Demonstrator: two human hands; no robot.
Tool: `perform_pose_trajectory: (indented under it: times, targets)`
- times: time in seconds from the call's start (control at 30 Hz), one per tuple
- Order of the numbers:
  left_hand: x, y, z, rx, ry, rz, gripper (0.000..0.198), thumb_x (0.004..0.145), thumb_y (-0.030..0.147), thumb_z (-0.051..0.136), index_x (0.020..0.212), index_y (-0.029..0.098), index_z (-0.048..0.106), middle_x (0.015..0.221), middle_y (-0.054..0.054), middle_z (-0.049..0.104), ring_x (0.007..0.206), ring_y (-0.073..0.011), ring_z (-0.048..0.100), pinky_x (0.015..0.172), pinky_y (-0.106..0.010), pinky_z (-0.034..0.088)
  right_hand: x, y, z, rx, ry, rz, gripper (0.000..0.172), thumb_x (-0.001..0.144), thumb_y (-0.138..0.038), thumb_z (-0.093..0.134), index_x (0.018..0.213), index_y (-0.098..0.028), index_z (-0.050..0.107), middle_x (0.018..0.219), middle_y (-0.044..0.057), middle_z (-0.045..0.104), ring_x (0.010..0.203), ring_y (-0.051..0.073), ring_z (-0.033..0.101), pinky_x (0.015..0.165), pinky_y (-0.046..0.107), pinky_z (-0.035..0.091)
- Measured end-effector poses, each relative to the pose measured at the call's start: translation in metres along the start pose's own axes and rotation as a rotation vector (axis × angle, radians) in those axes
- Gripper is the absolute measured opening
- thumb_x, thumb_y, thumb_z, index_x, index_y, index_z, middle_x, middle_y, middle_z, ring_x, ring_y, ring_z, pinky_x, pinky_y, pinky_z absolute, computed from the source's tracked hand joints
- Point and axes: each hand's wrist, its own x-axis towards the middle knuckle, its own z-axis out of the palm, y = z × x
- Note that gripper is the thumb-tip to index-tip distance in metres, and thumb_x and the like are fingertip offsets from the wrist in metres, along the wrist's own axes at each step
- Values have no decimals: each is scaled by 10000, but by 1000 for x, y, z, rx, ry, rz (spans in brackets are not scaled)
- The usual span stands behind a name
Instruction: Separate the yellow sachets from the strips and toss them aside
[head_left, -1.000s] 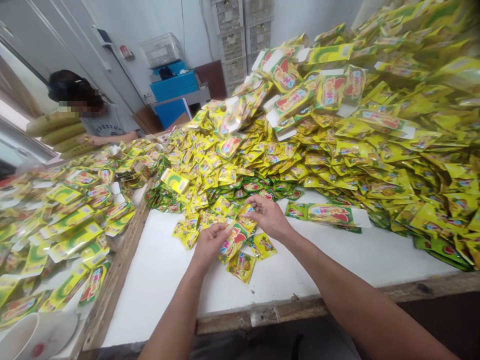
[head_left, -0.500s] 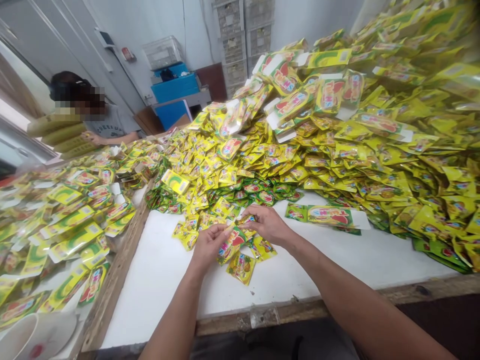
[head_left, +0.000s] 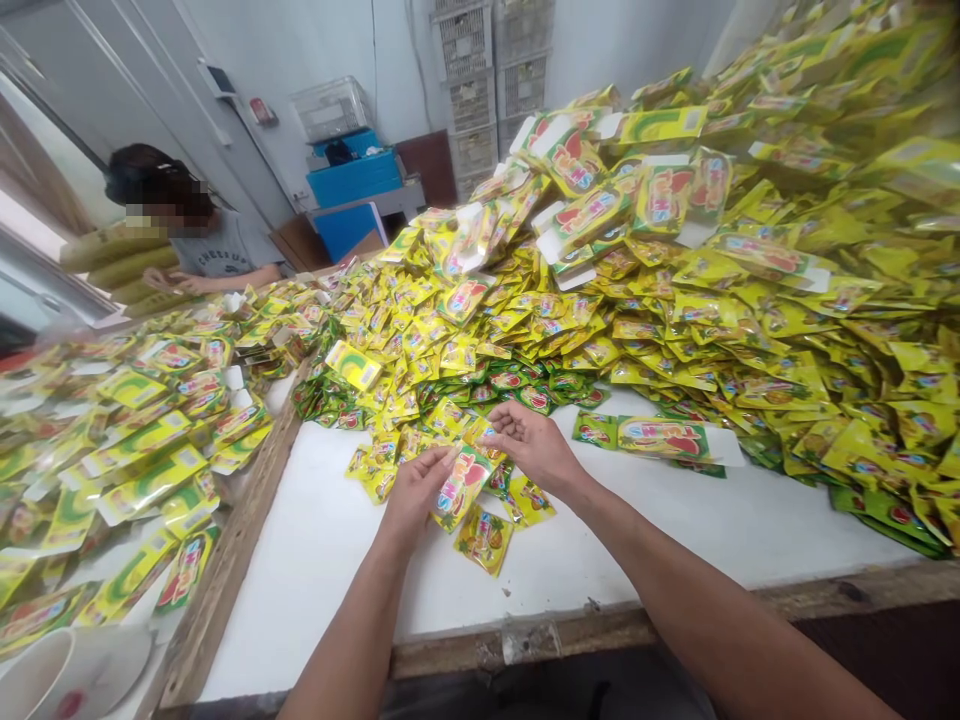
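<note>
My left hand [head_left: 414, 490] pinches a small yellow and green printed carton [head_left: 459, 486] near its upper left edge, tilted above the white tabletop. At the carton's top end, my right hand [head_left: 529, 445] has its fingers curled, with a small yellow sachet [head_left: 478, 431] at the fingertips. How far that sachet reaches into the carton is hidden. Beneath and around both hands lie loose yellow sachets, one with a pineapple picture [head_left: 484, 540] just below the carton. To the right of my right hand lies another printed carton [head_left: 664, 438] with a white flap, beside a green sachet [head_left: 596, 430].
A large heap of yellow sachets [head_left: 675, 340] rises behind and to the right, with cartons on top. Beyond a wooden divider [head_left: 240, 540], many cartons [head_left: 154, 440] cover the left side. A white cup [head_left: 82, 670] stands front left. A co-worker [head_left: 217, 250] sits at the far left.
My right hand has shifted slightly at the carton's top end and its fingers have loosened a little. The left hand still holds the carton. The co-worker's hands have moved slightly.
</note>
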Motion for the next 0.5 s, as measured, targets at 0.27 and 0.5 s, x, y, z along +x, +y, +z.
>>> perform_pose_trajectory:
  times: [0.27,0.5]
  targets:
    - [7,-4,-11,-31,220,-33,459,516,403,813,869,139,681,683,-22,702,580,-134,623,579,-229,477,0,20,-21,-793,-176,-103,444,696,-188,576,1139,-201,601,1182,87,637,1063,258,554,873,371,429]
    - [9,-7,-14,162,269,44,457,579,471,753,870,124,691,669,-31,688,596,-150,605,576,-244,453,8,24,-13,-765,-62,-57,185,824,-200,445,854,-173,626,792,83,666,752,204,561,689,311,413]
